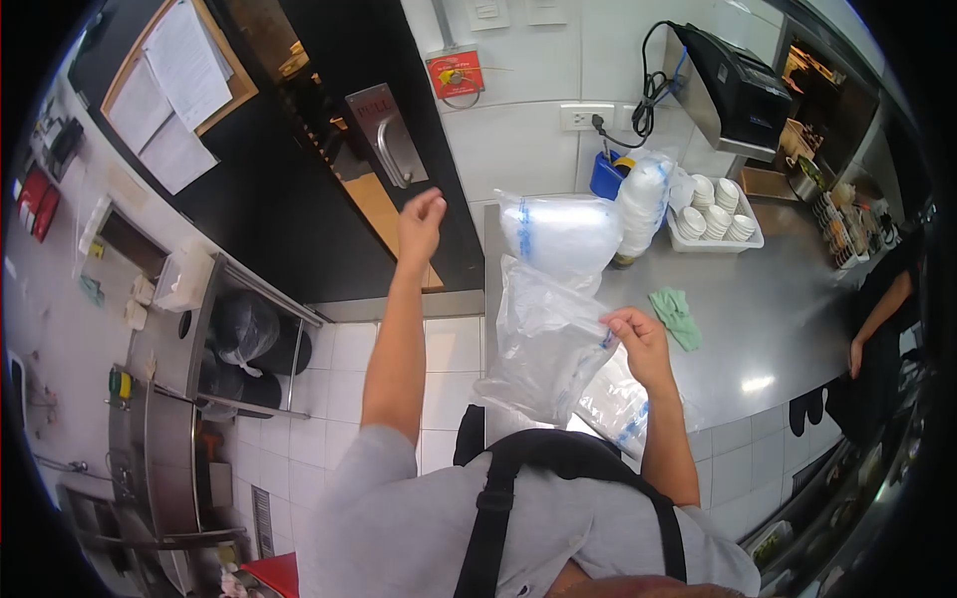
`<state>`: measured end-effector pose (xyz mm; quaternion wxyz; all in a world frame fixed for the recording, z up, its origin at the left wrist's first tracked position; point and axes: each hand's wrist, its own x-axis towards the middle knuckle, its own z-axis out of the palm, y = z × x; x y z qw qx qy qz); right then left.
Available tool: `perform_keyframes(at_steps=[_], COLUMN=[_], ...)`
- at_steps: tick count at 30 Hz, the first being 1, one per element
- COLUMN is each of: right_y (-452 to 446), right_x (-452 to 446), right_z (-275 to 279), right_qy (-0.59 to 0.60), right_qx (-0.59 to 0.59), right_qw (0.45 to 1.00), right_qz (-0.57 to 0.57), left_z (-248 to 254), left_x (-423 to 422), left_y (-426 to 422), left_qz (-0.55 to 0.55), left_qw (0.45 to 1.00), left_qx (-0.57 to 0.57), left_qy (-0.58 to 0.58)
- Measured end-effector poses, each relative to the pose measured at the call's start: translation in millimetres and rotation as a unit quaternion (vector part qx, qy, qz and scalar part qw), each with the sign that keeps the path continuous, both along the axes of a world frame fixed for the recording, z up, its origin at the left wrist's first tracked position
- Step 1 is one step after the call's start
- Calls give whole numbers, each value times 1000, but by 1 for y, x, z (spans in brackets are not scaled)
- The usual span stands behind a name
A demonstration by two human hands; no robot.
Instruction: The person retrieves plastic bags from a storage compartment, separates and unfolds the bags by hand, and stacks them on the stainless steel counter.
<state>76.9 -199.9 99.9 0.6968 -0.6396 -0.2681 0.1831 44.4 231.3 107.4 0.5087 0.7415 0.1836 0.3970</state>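
Observation:
My right hand (641, 344) pinches the edge of a clear plastic bag (548, 344) over the near left end of the steel counter (778, 319). My left hand (421, 227) is raised in front of the black door, away from the bag, its fingers curled together; what they hold, if anything, is too small to make out. Behind the bag lies a plastic-wrapped bundle (568, 231) with blue print. A wrapped stack (643, 199) stands to its right. Flat clear packets (613, 399) lie below my right hand.
A green cloth (676, 317) and a white basket of stacked cups (716, 239) are on the counter. A blue container (606, 175) and black printer (738, 90) are behind. At the right edge stands another person (877, 319). The door handle (394, 154) is beyond my left hand.

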Motion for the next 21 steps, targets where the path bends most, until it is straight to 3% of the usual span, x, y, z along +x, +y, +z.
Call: perform_keyframes(at_steps=[1,2,5,9,11,12,16,21], right_y=[3,7,12,13,15,16,15,20], right_x=[0,0,-5,-5,-5,-5,-4,-3], right_z=[-4,-5,-6,-18,-25,-27,-33,-44], right_qy=[1,1,31,45,58,63,75,103], right_qx=[-2,-4,-1,-11,-12,-12,-28,-46], right_qw=[1000,1000,998,997,996,996,995,991], right_qz=[10,19,47,61,60,60,65,71], left_z=[-28,-27,-22,53,68,73,91,71], left_x=[25,37,76,87,102,109,125,153], left_y=[48,72,118,96,98,99,91,94], left_qz=[57,104,225,254,259,259,143,196], left_qw=[995,982,940,895,881,874,948,945], left_qx=[83,152,253,353,374,384,214,210], left_qy=[-12,51,36,96,130,147,186,156])
